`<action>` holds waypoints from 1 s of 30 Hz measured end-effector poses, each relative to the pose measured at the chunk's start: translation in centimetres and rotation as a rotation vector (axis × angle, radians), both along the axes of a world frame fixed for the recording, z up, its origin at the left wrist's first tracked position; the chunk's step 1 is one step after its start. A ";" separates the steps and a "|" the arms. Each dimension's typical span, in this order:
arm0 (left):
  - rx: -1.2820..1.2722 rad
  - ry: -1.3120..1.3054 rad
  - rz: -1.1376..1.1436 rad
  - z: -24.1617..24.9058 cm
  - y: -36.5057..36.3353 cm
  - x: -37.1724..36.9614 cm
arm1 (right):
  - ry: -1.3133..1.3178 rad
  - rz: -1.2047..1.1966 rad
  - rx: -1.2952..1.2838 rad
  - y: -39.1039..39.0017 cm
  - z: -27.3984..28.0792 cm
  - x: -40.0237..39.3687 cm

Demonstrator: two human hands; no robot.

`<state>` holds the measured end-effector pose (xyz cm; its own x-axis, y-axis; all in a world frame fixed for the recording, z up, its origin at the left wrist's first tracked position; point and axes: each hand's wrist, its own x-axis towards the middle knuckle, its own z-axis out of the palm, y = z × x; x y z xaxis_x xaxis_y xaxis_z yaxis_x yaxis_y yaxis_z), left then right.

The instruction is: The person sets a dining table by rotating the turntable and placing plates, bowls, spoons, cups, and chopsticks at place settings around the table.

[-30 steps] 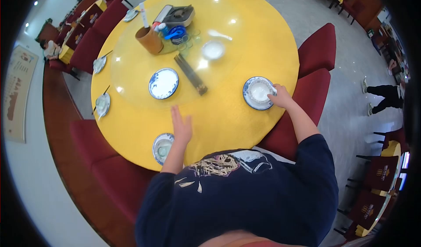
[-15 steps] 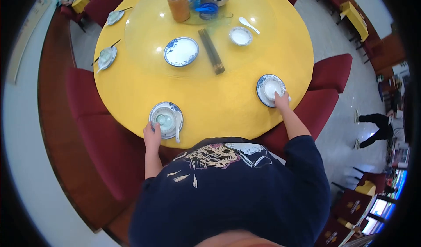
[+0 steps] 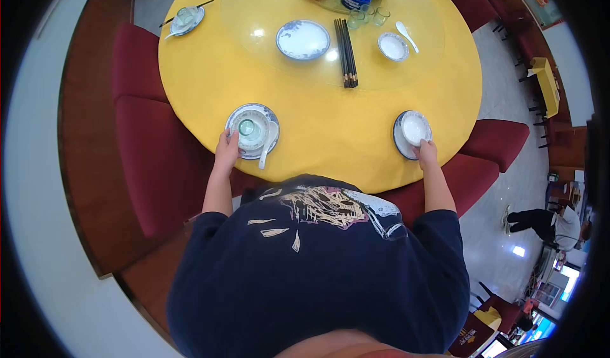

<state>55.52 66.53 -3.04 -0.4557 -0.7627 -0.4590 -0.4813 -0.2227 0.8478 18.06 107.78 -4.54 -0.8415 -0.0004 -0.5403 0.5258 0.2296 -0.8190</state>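
Head-camera view: both hands set places on the round yellow table (image 3: 330, 135), left hand (image 3: 227, 147) gripping the nine-o'clock plate (image 3: 253, 131) (cup, spoon aboard), right hand (image 3: 426, 152) fingering the three-o'clock bowl-and-saucer (image 3: 412, 133); squaring them likely follows.

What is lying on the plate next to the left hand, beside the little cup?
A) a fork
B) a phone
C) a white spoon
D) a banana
C: a white spoon lies on the blue-rimmed plate that the left hand touches, beside the small cup.
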 end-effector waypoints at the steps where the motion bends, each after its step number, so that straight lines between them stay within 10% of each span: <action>1: 0.024 0.003 0.024 -0.1 0.1 0.1 | 0.017 0.014 -0.077 -0.6 0.9 0.2; 30: 0.327 0.258 0.294 -1.3 3.0 -1.1 | 0.051 -0.037 -0.441 -21.2 1.2 -16.3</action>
